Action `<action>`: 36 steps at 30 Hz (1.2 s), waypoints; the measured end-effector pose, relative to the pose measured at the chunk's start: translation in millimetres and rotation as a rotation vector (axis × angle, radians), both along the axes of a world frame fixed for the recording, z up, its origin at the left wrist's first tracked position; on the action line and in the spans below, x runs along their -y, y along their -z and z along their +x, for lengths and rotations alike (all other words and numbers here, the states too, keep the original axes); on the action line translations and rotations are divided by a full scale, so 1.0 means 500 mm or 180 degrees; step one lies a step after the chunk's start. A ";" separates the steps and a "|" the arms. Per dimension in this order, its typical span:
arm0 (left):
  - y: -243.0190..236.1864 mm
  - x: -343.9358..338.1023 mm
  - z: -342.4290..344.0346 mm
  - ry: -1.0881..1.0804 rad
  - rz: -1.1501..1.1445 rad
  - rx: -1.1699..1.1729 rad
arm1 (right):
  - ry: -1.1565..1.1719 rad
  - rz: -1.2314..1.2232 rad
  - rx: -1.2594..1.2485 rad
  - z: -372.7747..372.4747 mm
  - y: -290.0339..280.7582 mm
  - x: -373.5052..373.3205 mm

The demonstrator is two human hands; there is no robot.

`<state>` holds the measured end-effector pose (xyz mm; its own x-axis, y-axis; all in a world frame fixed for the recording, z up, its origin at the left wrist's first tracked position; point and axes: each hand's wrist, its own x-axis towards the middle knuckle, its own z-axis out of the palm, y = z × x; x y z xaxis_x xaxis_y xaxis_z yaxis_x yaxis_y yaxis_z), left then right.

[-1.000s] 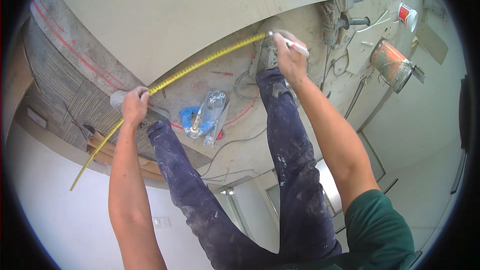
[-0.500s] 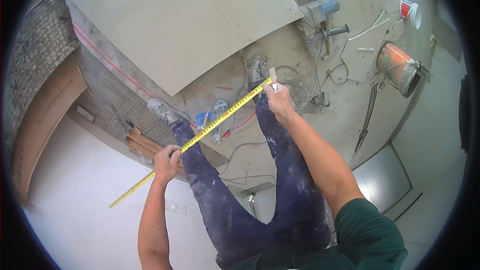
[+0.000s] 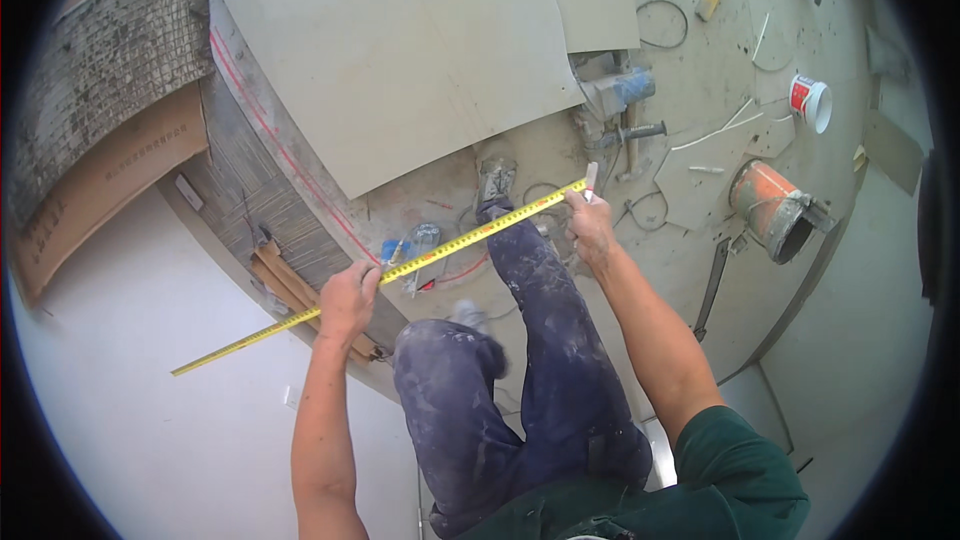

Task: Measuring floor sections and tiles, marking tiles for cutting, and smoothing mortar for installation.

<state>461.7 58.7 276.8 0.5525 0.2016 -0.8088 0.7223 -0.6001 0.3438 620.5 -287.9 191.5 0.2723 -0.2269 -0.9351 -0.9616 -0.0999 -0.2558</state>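
A yellow tape measure [image 3: 480, 233] stretches slantwise in front of my legs, between my two hands. My left hand [image 3: 347, 302] is closed round the blade, and a long free piece sticks out past it to the lower left. At the upper right end, my right hand [image 3: 590, 227] grips the tape. A slim whitish stick-like piece [image 3: 591, 178] with some red rises from those fingers; its kind is unclear. Below the blade are my dusty dark trousers, the left knee bent. A large beige board [image 3: 400, 60] lies on the floor beyond the tape.
Near the right foot lies a dusty power tool [image 3: 620, 105] with a side handle and cord. Farther right are an orange mortar-smeared bucket [image 3: 765, 190] and a white tub [image 3: 818, 108]. A cardboard box [image 3: 130, 170] stands left. A clear bottle [image 3: 425, 238] sits beyond the blade.
My left leg has lifted and bent, its foot off its former spot. Both hands have shifted right in view with the tape, which now slopes less steeply.
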 end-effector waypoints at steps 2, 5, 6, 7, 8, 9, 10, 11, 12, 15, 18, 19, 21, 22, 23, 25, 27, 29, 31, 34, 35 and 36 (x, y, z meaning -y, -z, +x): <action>0.018 0.045 -0.022 -0.0255 0.0024 -0.0035 | -0.0205 -0.0091 -0.0027 0.025 -0.014 0.018; 0.041 0.114 -0.074 -0.0790 -0.0025 -0.0186 | -0.0638 -0.0243 -0.0028 0.055 -0.008 0.038; 0.045 0.139 -0.092 -0.1083 -0.0129 -0.0207 | -0.0838 -0.0280 -0.0010 0.062 -0.002 0.045; 0.053 0.162 -0.111 -0.1385 -0.0208 -0.0223 | -0.0951 -0.0295 -0.0023 0.071 0.002 0.035; 0.058 0.180 -0.141 -0.1493 -0.0211 -0.0257 | -0.1184 -0.0246 -0.0034 0.069 0.000 0.011; 0.063 0.200 -0.171 -0.1454 -0.0146 -0.0001 | -0.1421 -0.0194 -0.0048 0.065 0.001 -0.014; 0.067 0.226 -0.192 -0.1426 -0.0114 0.0268 | -0.1515 -0.0159 -0.0110 0.068 0.005 -0.028; 0.062 0.249 -0.192 -0.1554 -0.0169 0.0248 | -0.1759 -0.0233 -0.0052 0.069 0.017 -0.034; 0.060 0.269 -0.190 -0.1762 -0.0538 -0.0065 | -0.2004 -0.0306 0.0013 0.066 0.030 -0.042; 0.063 0.321 -0.232 -0.2022 -0.0877 -0.0172 | -0.2717 -0.0132 0.0073 0.011 0.057 -0.123; 0.064 0.376 -0.227 -0.2364 -0.0938 -0.0113 | -0.3301 -0.0139 -0.0128 -0.019 0.053 -0.160; 0.071 0.389 -0.223 -0.2506 -0.0890 -0.0010 | -0.3592 -0.0087 -0.0253 -0.028 0.049 -0.176; 0.098 0.417 -0.214 -0.2728 -0.0847 0.0119 | -0.3688 0.0052 -0.0215 -0.046 0.043 -0.190; 0.118 0.431 -0.208 -0.2824 -0.0701 0.0233 | -0.3837 0.0082 -0.0295 -0.051 0.046 -0.197; 0.136 0.439 -0.195 -0.2918 -0.0562 0.0344 | -0.3982 0.0100 -0.0379 -0.054 0.052 -0.202; 0.169 0.448 -0.171 -0.2969 -0.0509 0.0302 | -0.4169 0.0057 -0.0280 -0.063 0.071 -0.210; 0.204 0.454 -0.148 -0.3030 -0.0487 0.0228 | -0.4364 -0.0004 -0.0215 -0.057 0.106 -0.207; 0.247 0.463 -0.125 -0.3234 -0.0425 0.0289 | -0.4507 -0.0130 0.0506 -0.033 0.165 -0.203; 0.294 0.476 -0.106 -0.3368 -0.0356 0.0245 | -0.4812 -0.0196 0.0378 -0.002 0.220 -0.204; 0.368 0.483 -0.081 -0.3414 -0.0353 0.0218 | -0.4661 -0.0096 0.0035 0.030 0.292 -0.214; 0.394 0.487 -0.065 -0.3493 -0.0330 0.0214 | -0.4740 -0.0073 0.0032 0.048 0.321 -0.214; 0.421 0.491 -0.045 -0.3462 -0.0136 0.0287 | -0.4927 -0.0119 0.0300 0.069 0.350 -0.212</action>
